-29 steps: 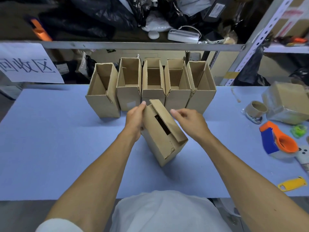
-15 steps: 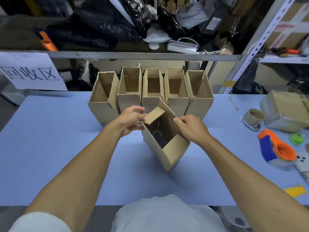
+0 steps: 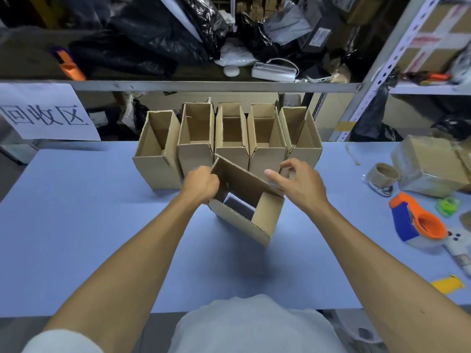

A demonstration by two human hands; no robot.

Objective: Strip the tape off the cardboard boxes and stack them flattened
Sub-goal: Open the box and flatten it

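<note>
Cardboard box [image 3: 244, 210], brown and open-topped, sits tilted at the frame's centre on the blue tabletop [image 3: 76, 225], in front of a row of five upright open brown boxes [image 3: 226, 143]. The left hand [image 3: 201, 184] has its fingers curled round the box's left wall. The right hand [image 3: 298, 184] hovers by the raised far flap, fingers loosely spread, thumb touching the flap's edge. An orange-and-blue tape dispenser [image 3: 418, 222] lies at right.

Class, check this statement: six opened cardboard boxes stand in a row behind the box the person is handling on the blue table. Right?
Not quite. The head view shows five opened boxes in the row, not six. They do stand behind the handled box on the blue table.
</note>
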